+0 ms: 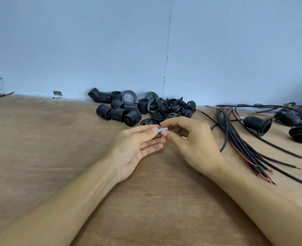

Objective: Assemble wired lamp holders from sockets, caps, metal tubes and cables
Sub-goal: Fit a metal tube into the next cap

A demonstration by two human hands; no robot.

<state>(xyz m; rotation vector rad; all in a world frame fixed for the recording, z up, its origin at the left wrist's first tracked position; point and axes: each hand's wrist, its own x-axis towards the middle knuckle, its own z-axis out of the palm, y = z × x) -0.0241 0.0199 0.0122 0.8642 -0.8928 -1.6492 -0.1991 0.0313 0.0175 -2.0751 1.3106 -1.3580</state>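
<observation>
Both hands meet above the middle of the wooden table [40, 142]. Left hand [137, 150] lies palm up, thumb and forefinger pinching one end of a short threaded metal tube [162, 129]. Right hand [187, 139] pinches the other end between thumb and forefinger, its remaining fingers curled loosely. Tube is held level, clear of the tabletop, just in front of the parts pile.

Behind the hands, against the blue wall [93, 41]: ribbed black sockets [118, 110] on the left of the pile, black rings and caps [164, 107] heaped on the right. Right of the hands, a bundle of black cables [239, 139] fans toward the near edge, red cores showing at the tips. Farther right, two assembled lamp holders [257, 125] lie on their sides among more cable. Small metal bracket [57, 94] sits at the wall's foot.
</observation>
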